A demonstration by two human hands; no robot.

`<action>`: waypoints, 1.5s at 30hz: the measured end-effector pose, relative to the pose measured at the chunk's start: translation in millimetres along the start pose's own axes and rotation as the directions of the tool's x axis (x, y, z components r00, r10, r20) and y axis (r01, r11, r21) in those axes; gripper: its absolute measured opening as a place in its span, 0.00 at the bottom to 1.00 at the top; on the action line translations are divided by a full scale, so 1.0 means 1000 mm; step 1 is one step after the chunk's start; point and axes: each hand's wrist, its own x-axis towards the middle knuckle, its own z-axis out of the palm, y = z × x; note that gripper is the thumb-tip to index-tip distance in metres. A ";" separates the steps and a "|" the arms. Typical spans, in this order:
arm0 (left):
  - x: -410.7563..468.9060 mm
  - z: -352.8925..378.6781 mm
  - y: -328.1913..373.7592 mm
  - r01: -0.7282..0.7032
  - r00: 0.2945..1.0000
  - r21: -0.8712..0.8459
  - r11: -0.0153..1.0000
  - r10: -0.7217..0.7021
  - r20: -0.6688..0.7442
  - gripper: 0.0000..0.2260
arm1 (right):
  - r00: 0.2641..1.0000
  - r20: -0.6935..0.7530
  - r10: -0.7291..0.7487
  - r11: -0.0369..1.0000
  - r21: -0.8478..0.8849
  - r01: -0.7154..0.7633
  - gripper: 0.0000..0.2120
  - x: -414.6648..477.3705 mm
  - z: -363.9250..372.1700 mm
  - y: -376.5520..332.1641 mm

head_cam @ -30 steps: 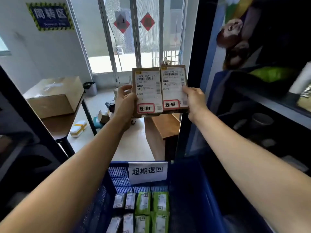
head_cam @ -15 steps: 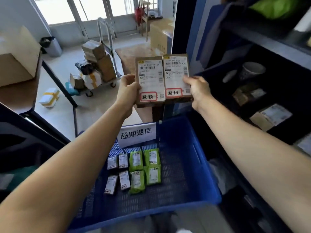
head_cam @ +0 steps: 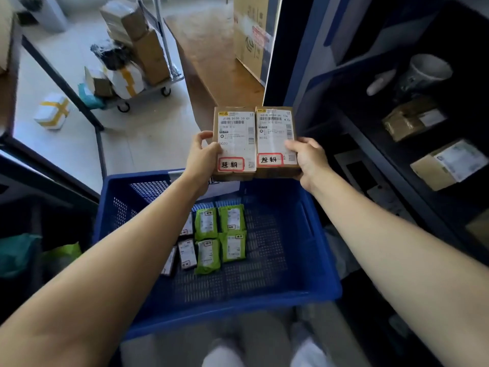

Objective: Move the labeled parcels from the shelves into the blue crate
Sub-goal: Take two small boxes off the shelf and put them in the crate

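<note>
Holding two labeled parcels above the blue crate

Standing dark at the right side, the shelves (head_cam: 412, 160) carry more brown parcels (head_cam: 447, 165) and a white cup (head_cam: 426, 71). Below the arms sits the blue crate (head_cam: 312, 250), and on its mesh floor lie four green packets (head_cam: 221, 238) with small white packets (head_cam: 187, 254) just beside them. Over the far rim of the crate, two brown parcels are held side by side, edges touching, white labels facing up. The left hand (head_cam: 202, 161) is closed around the left parcel (head_cam: 234, 143), thumb on its label. The right hand (head_cam: 308, 157) is closed around the right parcel (head_cam: 275, 140) in the same way.
</note>
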 end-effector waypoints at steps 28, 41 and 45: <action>0.266 0.054 -0.424 0.398 0.894 -0.121 0.909 -0.414 -0.173 0.20 | 0.882 -0.104 0.459 0.843 -0.264 -0.469 0.21 0.340 -0.074 0.335; 0.350 0.076 -0.576 0.394 0.819 -0.241 0.887 -0.458 -0.346 0.17 | 0.861 -0.197 0.469 0.786 -0.351 -0.509 0.19 0.441 -0.083 0.486; 0.375 0.081 -0.601 0.391 0.819 -0.300 0.870 -0.478 -0.317 0.18 | 0.884 -0.185 0.430 0.822 -0.325 -0.468 0.16 0.469 -0.081 0.512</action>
